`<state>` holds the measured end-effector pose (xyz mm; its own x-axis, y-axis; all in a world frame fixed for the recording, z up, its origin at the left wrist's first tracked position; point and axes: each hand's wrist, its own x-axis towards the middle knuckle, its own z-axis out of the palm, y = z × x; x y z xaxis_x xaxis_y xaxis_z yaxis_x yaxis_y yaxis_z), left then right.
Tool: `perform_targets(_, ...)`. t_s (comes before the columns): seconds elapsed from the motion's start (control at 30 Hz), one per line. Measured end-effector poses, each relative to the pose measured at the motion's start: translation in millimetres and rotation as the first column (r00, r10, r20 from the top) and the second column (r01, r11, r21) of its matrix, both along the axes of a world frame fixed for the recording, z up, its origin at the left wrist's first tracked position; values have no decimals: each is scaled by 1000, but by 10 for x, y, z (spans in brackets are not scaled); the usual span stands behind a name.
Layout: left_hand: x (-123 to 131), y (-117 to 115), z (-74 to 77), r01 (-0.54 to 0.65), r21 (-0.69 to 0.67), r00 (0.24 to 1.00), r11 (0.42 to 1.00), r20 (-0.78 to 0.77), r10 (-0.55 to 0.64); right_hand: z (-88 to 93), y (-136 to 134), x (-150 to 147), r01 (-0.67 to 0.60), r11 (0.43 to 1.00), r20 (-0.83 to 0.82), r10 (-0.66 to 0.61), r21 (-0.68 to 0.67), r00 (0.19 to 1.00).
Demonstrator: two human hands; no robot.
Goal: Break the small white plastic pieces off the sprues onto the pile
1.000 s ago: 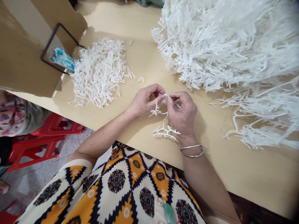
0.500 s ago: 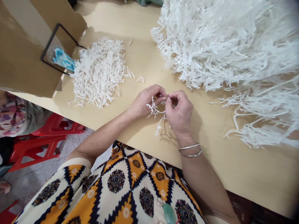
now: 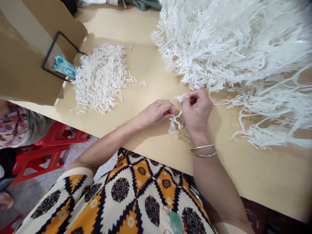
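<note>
Close to the table's front edge, my left hand [image 3: 158, 112] has its fingers curled together at one end of a blurred white branching plastic sprig [image 3: 176, 123]. My right hand [image 3: 198, 112], with silver bangles at the wrist, is closed beside it. White branched tips [image 3: 180, 98] stick out past its thumb and forefinger. Whether these tips and the sprig are one piece is hidden by the fingers. To the left lies a pile of short white plastic pieces [image 3: 99, 78]. A much larger heap of long white branching sprigs [image 3: 219, 45] fills the right side.
A cardboard box [image 3: 26, 55] stands at the left, beside a black wire frame [image 3: 52, 45] and a clear cup with blue-and-white contents [image 3: 63, 66]. Loose white bits [image 3: 143, 83] lie on the table [image 3: 146, 58]. Red stools [image 3: 41, 159] and another person's clothing [image 3: 14, 125] show lower left.
My hands have drawn apart: the right moved to the right with white tips in its fingers, the left slightly lower. The sprig between them is now blurred. The view shifted a little.
</note>
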<state>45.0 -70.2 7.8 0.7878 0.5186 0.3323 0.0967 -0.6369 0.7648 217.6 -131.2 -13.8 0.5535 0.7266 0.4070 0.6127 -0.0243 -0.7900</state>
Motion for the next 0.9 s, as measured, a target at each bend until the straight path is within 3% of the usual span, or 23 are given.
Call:
perform_targets(0.03, -4, 2, 0, -32, 0, 999, 999, 11, 32, -20, 5, 66, -2, 1000, -21, 2, 18, 1000)
perform_targets(0.1, -40, 70, -12, -244, -33, 967, 969, 72, 245, -28, 0, 131, -25, 999, -73, 28, 48, 997)
perform_targets(0.13, -72, 129, -25, -392, -56, 912, 918, 106, 396, -18, -8, 126, -44, 997, -95, 49, 55, 994)
perform_targets(0.2, -155, 260, -52, -644, -74, 748, 761, 147, 647, 17, -24, 62, -87, 995, -127, 92, 51, 988)
perform_targets(0.27, -233, 350, -60, -775, -37, 617, 631, 169, 769, 53, -36, -31, -128, 991, -149, 132, 41, 980)
perform_targets(0.33, -267, 355, -30, -805, 42, 588, 591, 180, 788, 81, -45, -108, -153, 987, -149, 158, 45, 976)
perform_targets(0.4, -242, 283, 30, -740, 119, 673, 662, 155, 723, 111, -55, -154, -167, 985, -121, 171, 39, 978)
perform_targets(0.5, -135, 137, 98, -517, 172, 854, 838, 47, 518, 174, -75, -190, -196, 980, -42, 197, 26, 980)
perform_targets(0.57, -71, 84, 89, -404, 177, 911, 898, -12, 412, 215, -90, -206, -228, 973, -7, 228, 46, 974)
perform_targets(0.73, -39, 115, 1, -383, 111, 920, 917, -39, 390, 210, -118, -220, -260, 966, -147, 257, -2, 955)
perform_targets(0.83, -49, 134, 3, -360, 55, 929, 931, -64, 363, 173, -127, -203, -282, 959, -274, 265, -22, 924)
perform_targets(0.9, -50, 130, 19, -340, 33, 937, 940, -79, 342, 168, -127, -195, -284, 959, -272, 270, -13, 923)
